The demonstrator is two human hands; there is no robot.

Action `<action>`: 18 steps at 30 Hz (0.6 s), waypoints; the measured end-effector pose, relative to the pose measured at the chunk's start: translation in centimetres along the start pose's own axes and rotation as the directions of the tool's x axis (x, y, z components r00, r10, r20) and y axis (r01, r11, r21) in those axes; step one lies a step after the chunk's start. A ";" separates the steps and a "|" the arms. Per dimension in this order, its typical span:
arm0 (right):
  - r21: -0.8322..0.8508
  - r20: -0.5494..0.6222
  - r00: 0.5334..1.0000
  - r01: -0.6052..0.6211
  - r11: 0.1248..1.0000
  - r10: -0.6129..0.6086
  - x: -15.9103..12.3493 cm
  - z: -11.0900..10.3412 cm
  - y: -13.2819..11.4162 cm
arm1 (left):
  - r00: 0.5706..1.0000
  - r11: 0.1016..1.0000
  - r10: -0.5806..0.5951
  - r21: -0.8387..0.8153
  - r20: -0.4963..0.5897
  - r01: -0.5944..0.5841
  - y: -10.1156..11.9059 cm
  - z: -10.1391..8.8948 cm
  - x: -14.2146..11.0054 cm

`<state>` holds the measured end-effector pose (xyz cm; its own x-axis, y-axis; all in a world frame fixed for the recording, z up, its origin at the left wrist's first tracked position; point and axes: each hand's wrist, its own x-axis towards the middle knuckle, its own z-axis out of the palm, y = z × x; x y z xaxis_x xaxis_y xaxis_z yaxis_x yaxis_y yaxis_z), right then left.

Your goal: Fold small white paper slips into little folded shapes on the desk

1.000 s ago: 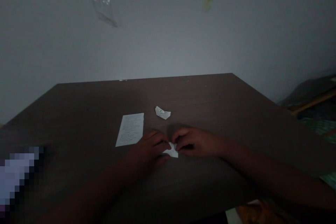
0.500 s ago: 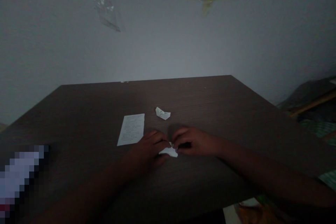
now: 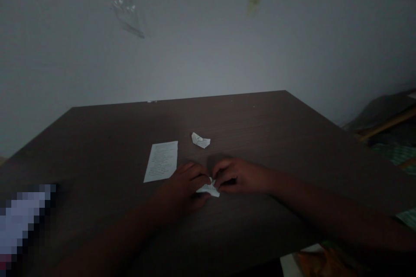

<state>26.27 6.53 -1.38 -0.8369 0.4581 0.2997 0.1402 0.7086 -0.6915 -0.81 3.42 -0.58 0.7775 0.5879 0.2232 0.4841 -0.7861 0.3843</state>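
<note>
Matt white folded paper (image 3: 208, 188) lies on a dark wood-grain tabletop (image 3: 227, 117); glossy clear plastic tape (image 3: 126, 8) clings to a matt wall (image 3: 208, 52).

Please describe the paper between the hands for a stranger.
On the dark table, find the left hand and right hand. Between them is a small folded white paper, held by both, unlike the loose flat printed slip and crumpled scrap.

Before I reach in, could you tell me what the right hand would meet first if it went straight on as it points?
The right hand would meet the folded paper first, seemingly already at its fingertips; the left hand lies just beyond, though depth is unclear.
</note>
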 end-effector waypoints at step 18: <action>0.140 -0.190 0.893 -0.386 0.912 0.407 0.6 1.4 -3.1 | 0.996 0.999 -0.036 -0.028 -0.087 0.034 0.5 0.2 -0.2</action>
<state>24.58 3.90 0.03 -0.5900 0.7997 0.1111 0.3768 0.3944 -0.8381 -0.65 2.90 -0.63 0.7220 0.6300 0.2860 0.4986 -0.7604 0.4162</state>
